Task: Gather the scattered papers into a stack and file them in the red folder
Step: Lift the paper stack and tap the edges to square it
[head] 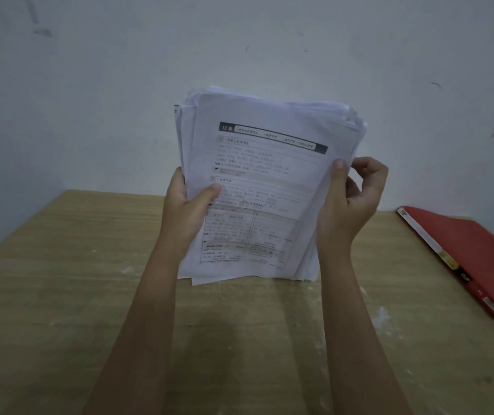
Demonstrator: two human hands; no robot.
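Gripping one upright paper stack (257,187), seemingly on the table (60,295), both hands' fingers (337,181) clamp it; one red folder (473,253) right.

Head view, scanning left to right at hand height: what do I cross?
left hand → stack of papers → right hand → red folder, closed on the table.

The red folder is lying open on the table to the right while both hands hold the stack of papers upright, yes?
Not quite. In the head view the red folder lies closed, not open, on the table to the right. The rest holds: the left hand and the right hand grip the stack of papers upright, its bottom edge at the tabletop.
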